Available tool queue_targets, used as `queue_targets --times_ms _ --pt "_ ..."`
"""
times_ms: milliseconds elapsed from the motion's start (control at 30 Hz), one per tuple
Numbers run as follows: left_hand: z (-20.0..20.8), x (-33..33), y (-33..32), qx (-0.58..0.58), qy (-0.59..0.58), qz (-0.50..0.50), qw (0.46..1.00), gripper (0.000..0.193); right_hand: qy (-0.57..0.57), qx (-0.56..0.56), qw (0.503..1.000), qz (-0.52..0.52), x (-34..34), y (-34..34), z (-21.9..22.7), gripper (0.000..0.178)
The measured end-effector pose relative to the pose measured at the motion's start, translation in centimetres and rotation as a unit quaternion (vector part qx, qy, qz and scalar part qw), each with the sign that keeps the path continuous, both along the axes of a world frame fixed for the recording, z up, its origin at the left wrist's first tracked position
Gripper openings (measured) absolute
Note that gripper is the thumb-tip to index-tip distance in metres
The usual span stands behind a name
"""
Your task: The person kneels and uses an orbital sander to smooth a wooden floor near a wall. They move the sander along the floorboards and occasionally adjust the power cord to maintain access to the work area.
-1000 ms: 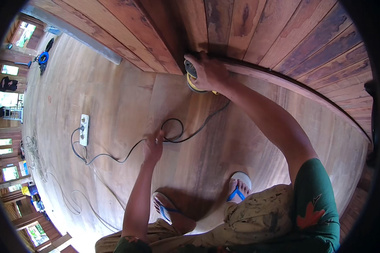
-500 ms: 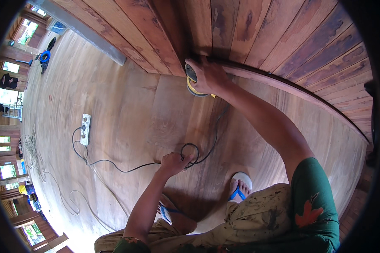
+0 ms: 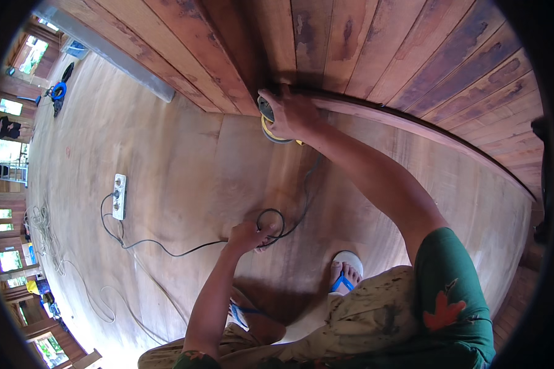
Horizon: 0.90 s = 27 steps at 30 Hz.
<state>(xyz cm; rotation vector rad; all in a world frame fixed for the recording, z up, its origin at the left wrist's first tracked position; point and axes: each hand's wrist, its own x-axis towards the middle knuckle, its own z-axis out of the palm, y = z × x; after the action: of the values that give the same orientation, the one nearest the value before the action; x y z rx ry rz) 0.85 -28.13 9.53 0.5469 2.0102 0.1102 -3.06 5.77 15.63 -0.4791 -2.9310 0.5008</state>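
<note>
My right hand is wrapped over a yellow and black power sander, which sits on the wooden floor at the corner of the plank walls. Most of its body is hidden under my fingers and palm. Nearer to me, my left hand is closed around a black power cord just above the floor. A small loop of that cord stands up beside my fingers, and from there it runs up to the sander. Its other end is plugged into a white power strip on the left.
A wooden plank wall with dark stains rises ahead and to the right, with a curved-looking base trim. Pale extension cable lies in coils at the left. A blue coil lies far left. My sandaled feet are close by.
The view has turned slightly, shifting the scene a little leftward. My right hand stays on the sander in the corner, and my left hand keeps hold of the cord with only slight movement.
</note>
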Motion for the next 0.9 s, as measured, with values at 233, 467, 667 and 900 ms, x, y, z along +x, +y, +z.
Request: queue_targets --times_ms 233,467,667,900 --pt "-0.8 0.2 -0.4 0.017 0.0 0.018 1.0 0.077 -0.003 -0.026 1.0 -0.013 1.3 1.5 0.5 0.082" --pt "0.2 0.3 -0.2 0.022 0.023 -0.003 0.999 0.076 -0.025 -0.032 0.999 -0.024 2.5 2.2 0.7 0.086" --pt "0.2 0.1 -0.1 0.02 0.01 0.012 1.0 0.07 -0.002 -0.025 0.999 -0.02 2.1 1.9 0.4 0.084" --pt "-0.4 0.0 -0.1 0.014 0.008 -0.004 1.0 0.077 0.0 -0.002 1.0 -0.02 0.8 1.2 -0.1 0.082"
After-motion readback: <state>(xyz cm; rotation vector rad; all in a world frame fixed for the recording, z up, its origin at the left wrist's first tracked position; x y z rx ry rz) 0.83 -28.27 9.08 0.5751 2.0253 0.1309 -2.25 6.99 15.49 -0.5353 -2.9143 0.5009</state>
